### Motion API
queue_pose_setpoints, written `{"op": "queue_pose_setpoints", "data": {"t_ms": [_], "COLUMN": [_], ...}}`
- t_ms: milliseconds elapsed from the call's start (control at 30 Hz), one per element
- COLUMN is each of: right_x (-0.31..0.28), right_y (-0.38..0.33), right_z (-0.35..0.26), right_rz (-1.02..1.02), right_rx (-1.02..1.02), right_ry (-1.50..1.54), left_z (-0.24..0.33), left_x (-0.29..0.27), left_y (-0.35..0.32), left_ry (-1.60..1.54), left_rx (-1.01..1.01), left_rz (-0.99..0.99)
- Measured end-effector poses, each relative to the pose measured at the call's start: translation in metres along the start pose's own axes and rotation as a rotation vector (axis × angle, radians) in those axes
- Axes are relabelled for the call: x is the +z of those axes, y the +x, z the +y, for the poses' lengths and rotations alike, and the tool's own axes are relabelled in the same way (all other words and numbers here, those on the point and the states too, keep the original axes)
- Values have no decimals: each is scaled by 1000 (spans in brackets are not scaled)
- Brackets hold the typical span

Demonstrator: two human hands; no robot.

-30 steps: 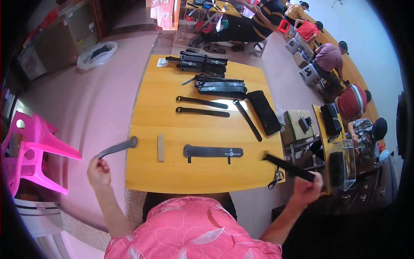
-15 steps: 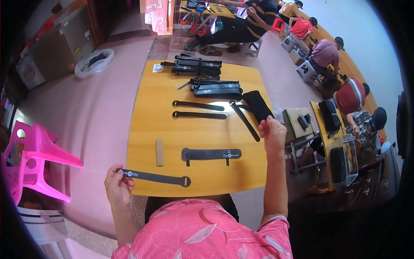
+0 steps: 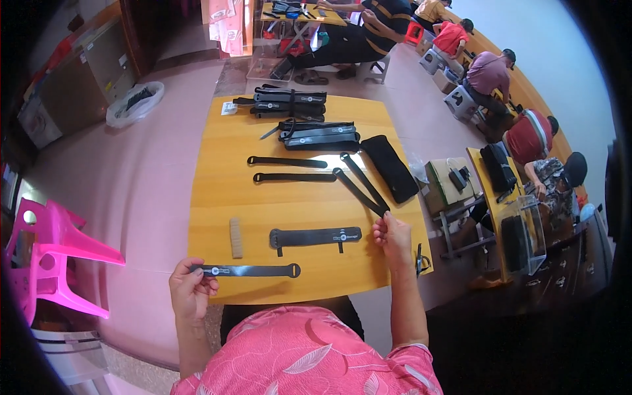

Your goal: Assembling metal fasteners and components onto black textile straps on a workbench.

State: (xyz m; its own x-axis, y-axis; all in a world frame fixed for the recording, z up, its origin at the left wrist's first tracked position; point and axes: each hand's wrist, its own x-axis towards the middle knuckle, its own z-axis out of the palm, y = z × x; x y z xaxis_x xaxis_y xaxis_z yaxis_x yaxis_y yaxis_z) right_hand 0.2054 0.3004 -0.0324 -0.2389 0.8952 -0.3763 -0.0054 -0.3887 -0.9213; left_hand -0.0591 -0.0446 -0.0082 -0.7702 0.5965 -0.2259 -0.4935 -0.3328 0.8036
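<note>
While the left hand (image 3: 192, 284) pinches one end of a printed dark strap (image 3: 257, 270) over the near left of the tabletop (image 3: 296, 204), the right hand (image 3: 394, 238) has thumb and fingers drawn together at the lower end of a black strap (image 3: 359, 191). A second black strap (image 3: 367, 184) lies beside it, its tip meeting the same fingertips; from here, whether both are gripped is hard to tell. One careless tug could drag the pair askew. A slackened left pinch, at one end only, could drop its strap onto the grey piece (image 3: 316, 237) nearby.
</note>
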Motion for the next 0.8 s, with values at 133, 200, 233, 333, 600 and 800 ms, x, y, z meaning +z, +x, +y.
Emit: {"op": "queue_pose_setpoints", "data": {"t_ms": [133, 200, 233, 333, 600, 800], "right_x": [-8, -15, -19, -36, 112, 132], "right_y": [-10, -17, -20, -23, -148, -146], "right_z": [-11, -18, -19, -7, -18, 12], "right_rz": [17, 12, 6, 273, -814, -912], "right_rx": [148, 99, 44, -628, -943, -668], "right_ry": [-146, -337, -524, -1426, -762, -653], "left_z": [0, 3, 3, 3, -22, -22], "left_x": [0, 2, 4, 17, 63, 64], "left_y": [-4, -9, -10, -12, -9, -19], "left_ry": [7, 22, 21, 57, 143, 217], "left_rx": [-12, -8, -9, -34, -169, -57], "left_rz": [-44, -71, -66, -69, -343, -315]}}
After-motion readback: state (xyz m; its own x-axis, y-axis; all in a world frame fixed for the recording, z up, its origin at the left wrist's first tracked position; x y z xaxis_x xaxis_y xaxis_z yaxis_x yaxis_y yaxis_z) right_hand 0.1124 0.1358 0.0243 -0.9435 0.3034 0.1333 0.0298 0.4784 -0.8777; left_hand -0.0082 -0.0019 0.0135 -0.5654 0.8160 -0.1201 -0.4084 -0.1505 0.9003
